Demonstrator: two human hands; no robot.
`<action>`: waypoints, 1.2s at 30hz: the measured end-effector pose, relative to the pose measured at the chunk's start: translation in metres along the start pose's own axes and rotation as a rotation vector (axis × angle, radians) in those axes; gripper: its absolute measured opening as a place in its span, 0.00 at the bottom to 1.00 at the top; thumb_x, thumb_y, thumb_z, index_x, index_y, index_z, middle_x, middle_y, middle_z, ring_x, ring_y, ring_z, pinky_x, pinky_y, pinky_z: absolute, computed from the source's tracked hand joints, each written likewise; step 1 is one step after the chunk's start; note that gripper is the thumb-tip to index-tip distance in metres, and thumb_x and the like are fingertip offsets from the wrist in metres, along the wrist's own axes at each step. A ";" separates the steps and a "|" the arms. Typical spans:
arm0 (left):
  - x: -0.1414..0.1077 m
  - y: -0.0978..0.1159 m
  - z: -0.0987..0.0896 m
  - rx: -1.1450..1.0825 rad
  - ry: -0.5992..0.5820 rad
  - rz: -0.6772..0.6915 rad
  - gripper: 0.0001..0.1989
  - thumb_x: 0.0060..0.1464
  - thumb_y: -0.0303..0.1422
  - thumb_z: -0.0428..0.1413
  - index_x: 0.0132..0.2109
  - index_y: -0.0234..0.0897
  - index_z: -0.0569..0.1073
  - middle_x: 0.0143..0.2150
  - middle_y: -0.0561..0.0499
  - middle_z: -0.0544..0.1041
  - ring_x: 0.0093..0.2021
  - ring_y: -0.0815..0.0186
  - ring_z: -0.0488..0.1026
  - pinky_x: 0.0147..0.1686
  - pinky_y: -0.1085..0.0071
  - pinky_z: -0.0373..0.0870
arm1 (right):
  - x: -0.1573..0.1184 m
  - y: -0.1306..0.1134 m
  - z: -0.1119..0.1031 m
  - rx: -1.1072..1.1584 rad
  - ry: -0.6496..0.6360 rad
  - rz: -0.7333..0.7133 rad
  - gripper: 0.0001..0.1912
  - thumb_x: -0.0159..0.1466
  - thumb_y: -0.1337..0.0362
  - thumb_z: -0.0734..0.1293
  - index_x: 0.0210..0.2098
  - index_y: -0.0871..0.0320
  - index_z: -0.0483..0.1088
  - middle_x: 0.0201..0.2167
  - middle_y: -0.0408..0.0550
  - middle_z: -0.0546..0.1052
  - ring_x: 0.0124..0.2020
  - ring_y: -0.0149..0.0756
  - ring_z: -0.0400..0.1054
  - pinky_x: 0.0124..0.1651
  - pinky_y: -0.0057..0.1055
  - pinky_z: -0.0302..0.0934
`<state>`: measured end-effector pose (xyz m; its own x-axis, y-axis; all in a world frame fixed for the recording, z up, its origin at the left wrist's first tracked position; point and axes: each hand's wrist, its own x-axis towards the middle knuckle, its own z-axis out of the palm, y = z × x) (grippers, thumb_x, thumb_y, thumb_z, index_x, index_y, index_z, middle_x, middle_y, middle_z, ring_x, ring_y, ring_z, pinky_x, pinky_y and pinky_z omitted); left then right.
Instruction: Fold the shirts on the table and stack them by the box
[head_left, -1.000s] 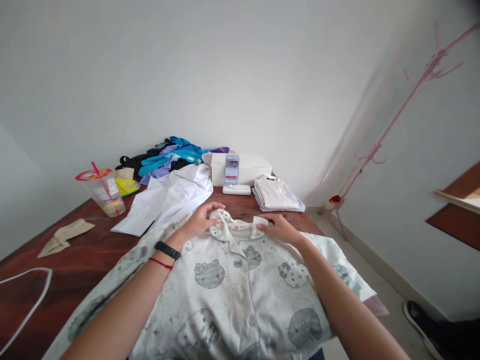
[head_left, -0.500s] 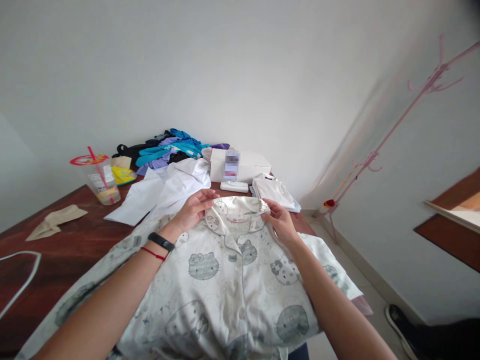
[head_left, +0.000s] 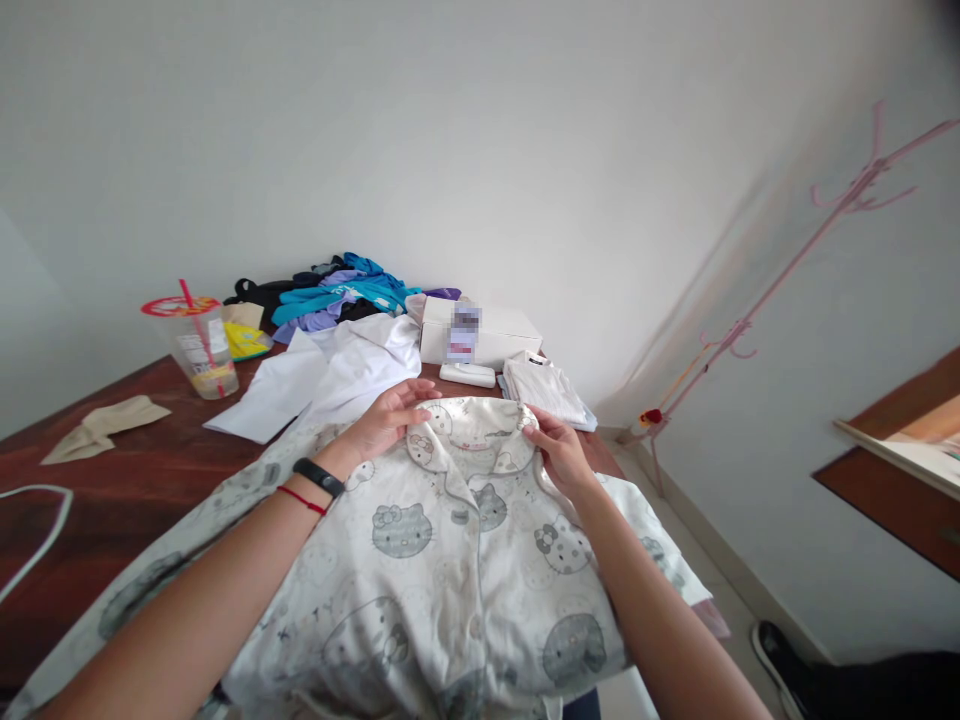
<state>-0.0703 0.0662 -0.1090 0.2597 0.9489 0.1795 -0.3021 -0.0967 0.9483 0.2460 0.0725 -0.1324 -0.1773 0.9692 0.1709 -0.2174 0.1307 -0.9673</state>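
Note:
A white shirt [head_left: 442,580] printed with grey cat faces lies spread over the near part of the table, its collar toward the wall and its front facing up. My left hand [head_left: 391,415] pinches the left side of the collar between thumb and fingers. On the collar's other side, my right hand [head_left: 557,447] holds the fabric the same way. The shirt's sleeves fan out to both sides under my forearms, and its lower part runs out of the picture at the bottom.
Behind the shirt are white cloth [head_left: 360,365], a heap of coloured clothes [head_left: 352,290], a white box [head_left: 495,335] and folded clothes [head_left: 544,388]. A plastic cup [head_left: 202,350] stands left on the brown table [head_left: 150,475]. A pink coat rack [head_left: 780,270] and a person's shoe [head_left: 780,660] are at right.
The view has shifted slightly, so the coat rack and the shoe appear a little further left. Both hands keep their hold on the collar, with the shirt nearly unchanged.

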 end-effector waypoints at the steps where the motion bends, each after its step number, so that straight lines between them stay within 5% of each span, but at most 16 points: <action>1: 0.000 0.001 0.000 -0.010 0.003 -0.004 0.27 0.44 0.30 0.70 0.52 0.43 0.75 0.56 0.47 0.77 0.52 0.59 0.75 0.43 0.69 0.73 | 0.000 -0.001 0.000 -0.001 0.005 -0.005 0.26 0.52 0.53 0.79 0.50 0.49 0.78 0.46 0.45 0.83 0.49 0.50 0.76 0.53 0.45 0.69; 10: 0.011 -0.015 -0.021 0.442 -0.090 0.073 0.32 0.42 0.35 0.72 0.55 0.38 0.74 0.55 0.44 0.78 0.54 0.55 0.75 0.56 0.59 0.70 | 0.003 0.005 -0.003 0.011 0.048 0.026 0.21 0.53 0.52 0.78 0.43 0.52 0.79 0.36 0.44 0.83 0.39 0.44 0.75 0.46 0.37 0.68; 15: 0.013 -0.025 -0.027 0.548 -0.099 0.023 0.28 0.45 0.45 0.69 0.51 0.36 0.76 0.47 0.44 0.80 0.48 0.54 0.77 0.49 0.59 0.73 | 0.002 0.005 -0.001 0.040 0.055 -0.001 0.18 0.53 0.52 0.79 0.36 0.56 0.77 0.28 0.40 0.78 0.29 0.32 0.68 0.34 0.27 0.61; 21: 0.011 -0.024 -0.015 0.484 0.040 0.069 0.21 0.55 0.51 0.61 0.41 0.36 0.74 0.32 0.54 0.75 0.30 0.66 0.72 0.32 0.71 0.70 | 0.002 0.002 0.002 0.087 0.093 -0.001 0.20 0.53 0.50 0.78 0.35 0.56 0.72 0.26 0.38 0.74 0.27 0.29 0.64 0.30 0.25 0.57; 24: 0.012 -0.024 -0.008 0.497 0.090 0.169 0.20 0.58 0.51 0.59 0.42 0.37 0.74 0.32 0.54 0.75 0.33 0.65 0.72 0.35 0.71 0.69 | 0.004 0.004 0.002 0.046 0.140 -0.058 0.21 0.54 0.49 0.77 0.36 0.55 0.70 0.26 0.38 0.73 0.26 0.29 0.64 0.30 0.25 0.57; 30: 0.014 -0.028 -0.005 0.754 0.135 0.284 0.21 0.64 0.51 0.52 0.45 0.37 0.76 0.41 0.49 0.79 0.42 0.60 0.75 0.44 0.68 0.69 | 0.012 0.019 -0.007 -0.338 0.225 -0.237 0.19 0.63 0.47 0.69 0.45 0.53 0.65 0.24 0.36 0.71 0.20 0.28 0.58 0.24 0.24 0.50; 36: 0.010 -0.032 -0.017 1.120 0.122 0.016 0.33 0.56 0.56 0.56 0.60 0.39 0.69 0.35 0.52 0.78 0.35 0.59 0.76 0.33 0.68 0.65 | 0.020 0.038 -0.017 -0.794 0.243 -0.215 0.21 0.66 0.50 0.62 0.53 0.55 0.67 0.34 0.45 0.77 0.34 0.38 0.71 0.41 0.34 0.63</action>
<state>-0.0734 0.0834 -0.1419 0.1536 0.9622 0.2248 0.7051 -0.2661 0.6573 0.2503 0.1008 -0.1689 0.0211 0.9125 0.4086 0.5298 0.3364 -0.7786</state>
